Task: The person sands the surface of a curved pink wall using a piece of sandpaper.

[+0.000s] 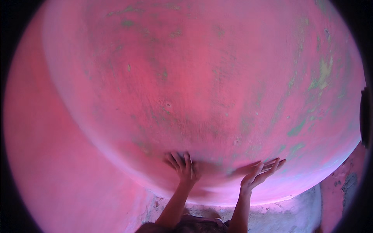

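Note:
A worn pink painted wall [189, 72] with green patches fills most of the view before me. The fisheye lens bends its edges. My left hand [184, 167] is up at its lower part, fingers spread, with nothing in them. Beside it to the right, my right hand [259, 176] is raised with its fingers stretched out to the upper right, also holding nothing. Both hands cast shadows on the pink paint. Whether the palms press on the wall or stand slightly off it, I cannot tell.
At the left a second pink wall [58, 145] meets the first. Below lies a rough grey floor [279, 215], with my dark clothing [198, 224] at the bottom edge. A dark object [366, 118] juts in at the far right, above a pink surface with flaked paint [335, 189].

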Available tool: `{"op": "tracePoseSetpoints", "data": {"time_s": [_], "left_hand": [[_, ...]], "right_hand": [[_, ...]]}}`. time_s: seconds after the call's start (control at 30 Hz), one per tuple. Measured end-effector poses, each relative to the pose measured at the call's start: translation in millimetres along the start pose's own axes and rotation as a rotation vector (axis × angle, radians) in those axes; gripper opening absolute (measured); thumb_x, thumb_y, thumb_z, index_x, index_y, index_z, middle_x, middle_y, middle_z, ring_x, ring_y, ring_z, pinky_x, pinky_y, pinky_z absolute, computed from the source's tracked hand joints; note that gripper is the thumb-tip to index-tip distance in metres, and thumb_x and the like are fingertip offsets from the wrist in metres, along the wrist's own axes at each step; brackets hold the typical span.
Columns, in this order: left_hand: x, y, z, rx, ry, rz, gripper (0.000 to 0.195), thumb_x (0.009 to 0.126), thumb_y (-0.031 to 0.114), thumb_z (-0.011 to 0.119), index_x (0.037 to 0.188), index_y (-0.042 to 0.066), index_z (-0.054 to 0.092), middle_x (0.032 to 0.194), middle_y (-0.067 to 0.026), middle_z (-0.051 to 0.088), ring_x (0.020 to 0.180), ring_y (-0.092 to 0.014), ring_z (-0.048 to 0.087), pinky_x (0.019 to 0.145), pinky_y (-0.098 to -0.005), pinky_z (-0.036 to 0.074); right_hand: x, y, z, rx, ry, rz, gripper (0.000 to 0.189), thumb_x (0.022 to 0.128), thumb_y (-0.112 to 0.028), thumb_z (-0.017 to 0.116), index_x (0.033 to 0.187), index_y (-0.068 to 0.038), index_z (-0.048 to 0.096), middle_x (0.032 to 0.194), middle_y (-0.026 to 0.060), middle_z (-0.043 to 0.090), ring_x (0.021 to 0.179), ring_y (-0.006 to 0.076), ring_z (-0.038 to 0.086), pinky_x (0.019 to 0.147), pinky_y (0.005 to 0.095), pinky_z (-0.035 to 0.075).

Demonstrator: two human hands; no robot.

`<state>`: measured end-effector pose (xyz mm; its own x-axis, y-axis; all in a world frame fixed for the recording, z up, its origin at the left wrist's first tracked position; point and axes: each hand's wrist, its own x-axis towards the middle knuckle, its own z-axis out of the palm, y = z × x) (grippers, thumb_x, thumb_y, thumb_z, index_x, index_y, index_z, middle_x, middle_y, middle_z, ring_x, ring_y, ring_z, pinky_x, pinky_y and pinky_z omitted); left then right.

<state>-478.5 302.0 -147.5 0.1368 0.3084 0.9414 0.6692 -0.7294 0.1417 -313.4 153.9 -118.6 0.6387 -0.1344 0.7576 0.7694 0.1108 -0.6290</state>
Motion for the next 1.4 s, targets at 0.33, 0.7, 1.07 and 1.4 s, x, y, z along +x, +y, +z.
{"op": "tracePoseSetpoints", "data": {"time_s": [0.33,0.7,1.07,1.4], "left_hand": [[244.5,-47.9,-93.6,-0.016,0.013,-0.1,0.066,0.098,0.047,0.023,0.15,0.007,0.018,0.156,-0.0218,0.008,0.144,-0.041,0.002,0.111,-0.059,-0.003],[217.0,-76.9,-97.6,0.029,-0.032,-0.222,0.065,0.099,0.048,0.018,0.151,0.009,0.019,0.156,-0.0211,0.006,0.144,-0.04,0.001,0.109,-0.0623,-0.004],[175.6,-59.2,-108.6,0.059,0.17,0.102,0.056,0.097,0.034,0.033,0.149,0.013,0.027,0.156,-0.0199,0.014,0.143,-0.044,0.008,0.107,-0.0684,0.0],[336.8,-57.3,-175.9,-0.012,0.243,-0.001,0.053,0.094,0.029,0.034,0.146,0.02,0.036,0.153,-0.023,0.02,0.139,-0.049,0.016,0.103,-0.0725,0.001]], "right_hand": [[-4.7,-13.8,7.5,-0.165,0.021,0.036,0.06,0.101,-0.032,0.038,0.15,-0.006,0.012,0.156,0.0185,0.0,0.145,0.0326,0.001,0.117,0.0492,0.009],[0.7,-70.9,23.7,-0.162,0.061,0.129,0.066,0.1,-0.039,0.04,0.149,-0.004,0.014,0.156,0.0215,0.002,0.145,0.0327,0.002,0.116,0.0499,0.009],[11.6,-142.9,32.9,-0.061,0.06,0.173,0.065,0.1,-0.032,0.042,0.148,0.002,0.013,0.156,0.0225,0.001,0.145,0.0331,0.001,0.116,0.0463,0.008],[6.7,-144.6,32.8,-0.14,-0.035,0.119,0.066,0.101,-0.033,0.039,0.148,0.003,0.011,0.155,0.0256,-0.004,0.144,0.0376,-0.004,0.115,0.0517,0.004]]}}
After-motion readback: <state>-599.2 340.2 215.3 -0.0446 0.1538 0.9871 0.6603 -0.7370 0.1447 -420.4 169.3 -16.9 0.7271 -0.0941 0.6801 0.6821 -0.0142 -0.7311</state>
